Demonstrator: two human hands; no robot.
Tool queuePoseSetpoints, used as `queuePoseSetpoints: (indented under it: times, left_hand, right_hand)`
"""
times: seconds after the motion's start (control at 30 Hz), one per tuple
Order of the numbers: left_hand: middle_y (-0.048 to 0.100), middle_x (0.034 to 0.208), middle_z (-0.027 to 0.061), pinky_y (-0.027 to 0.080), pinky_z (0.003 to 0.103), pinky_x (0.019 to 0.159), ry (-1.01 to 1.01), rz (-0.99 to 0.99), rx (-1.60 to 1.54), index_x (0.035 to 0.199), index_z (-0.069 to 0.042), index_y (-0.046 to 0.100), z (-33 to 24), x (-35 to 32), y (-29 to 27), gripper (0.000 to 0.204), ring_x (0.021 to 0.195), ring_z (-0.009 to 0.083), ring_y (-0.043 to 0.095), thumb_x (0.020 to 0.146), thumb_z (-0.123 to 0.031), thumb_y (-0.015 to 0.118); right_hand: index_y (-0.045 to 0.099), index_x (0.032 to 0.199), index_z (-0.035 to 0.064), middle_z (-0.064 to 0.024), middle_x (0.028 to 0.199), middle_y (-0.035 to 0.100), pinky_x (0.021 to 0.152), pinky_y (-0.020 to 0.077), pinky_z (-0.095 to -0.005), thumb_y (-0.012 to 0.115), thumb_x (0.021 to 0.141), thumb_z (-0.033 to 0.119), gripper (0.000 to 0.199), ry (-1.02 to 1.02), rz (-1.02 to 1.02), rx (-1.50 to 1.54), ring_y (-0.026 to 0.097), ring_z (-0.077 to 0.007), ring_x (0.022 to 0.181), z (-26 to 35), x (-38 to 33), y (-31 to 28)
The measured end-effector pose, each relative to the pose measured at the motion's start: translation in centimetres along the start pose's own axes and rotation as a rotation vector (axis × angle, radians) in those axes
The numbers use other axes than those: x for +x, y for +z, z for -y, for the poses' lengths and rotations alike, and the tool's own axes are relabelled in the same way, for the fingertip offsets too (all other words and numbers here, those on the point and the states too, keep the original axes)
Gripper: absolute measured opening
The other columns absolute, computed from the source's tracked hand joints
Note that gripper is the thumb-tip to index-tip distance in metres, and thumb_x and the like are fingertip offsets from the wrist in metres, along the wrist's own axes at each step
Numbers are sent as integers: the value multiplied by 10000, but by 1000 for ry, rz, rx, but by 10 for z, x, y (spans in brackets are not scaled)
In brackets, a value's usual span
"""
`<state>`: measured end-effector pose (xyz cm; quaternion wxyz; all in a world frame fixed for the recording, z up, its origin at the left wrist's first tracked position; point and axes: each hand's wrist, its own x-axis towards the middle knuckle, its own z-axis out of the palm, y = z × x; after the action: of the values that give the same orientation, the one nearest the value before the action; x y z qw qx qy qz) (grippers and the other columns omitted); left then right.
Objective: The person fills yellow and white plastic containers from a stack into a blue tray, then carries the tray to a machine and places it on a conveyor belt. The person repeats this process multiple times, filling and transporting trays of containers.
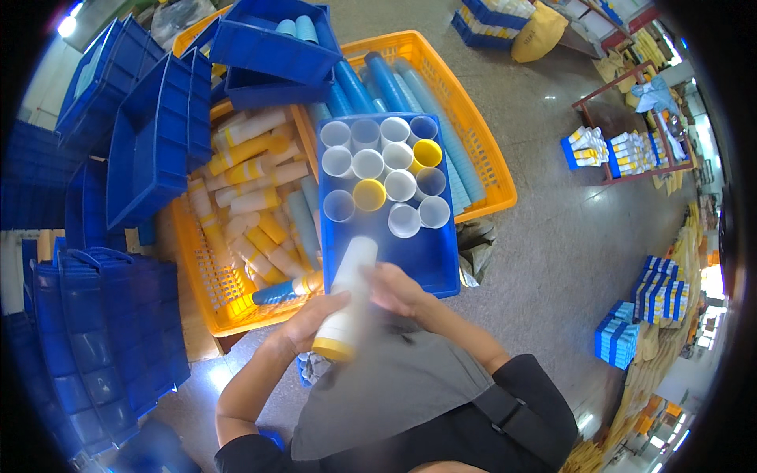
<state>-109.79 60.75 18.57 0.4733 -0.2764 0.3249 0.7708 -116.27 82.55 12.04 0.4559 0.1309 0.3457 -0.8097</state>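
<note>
I see both hands, left hand (303, 327) and right hand (394, 288), fingers closed around the white tube (347, 303); tipped low, it could knock over the upright tubes (384, 173) in the blue bin (430, 264).

Both forearms bare from the elbow down, no gloves, no watch, no rings visible. Left hand (303, 327) and right hand (398, 288) bare too; the fingers (378, 276) of the right one are blurred, nails not readable. Grey apron or bib (378, 394) covers the chest and lap: plain cloth, a few creases, one small dark mark near its top. Under it a black short-sleeved top (544, 394), sleeves ending above the elbow. A broad black strap (509, 414) runs slantwise over the right shoulder, with a dark plastic buckle or slider on it. Black cloth also shows at the lower edge under the left arm.
</note>
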Motion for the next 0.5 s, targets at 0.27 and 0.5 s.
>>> queuePoseSetpoints:
  times: [0.27,0.5]
  left_hand:
    - [650,1153,224,583,461,911,39,-25,-52,1379,7,417,23,-23,-9,645,1016,328,690,972,-454,611]
    - [604,1258,179,524,399,968,93,-53,57,1456,1,371,16,-48,0,769,1119,270,634,916,-447,685]
  right_hand:
    - [431,1397,-14,-183,1391,548,1144,363,-468,529,1031,463,609,190,70,-64,506,-250,1334,-14,-7,18]
    - [354,1479,-21,-191,1517,419,1099,411,-466,563,1015,474,710,80,-252,63,455,-296,1377,-13,1,30]
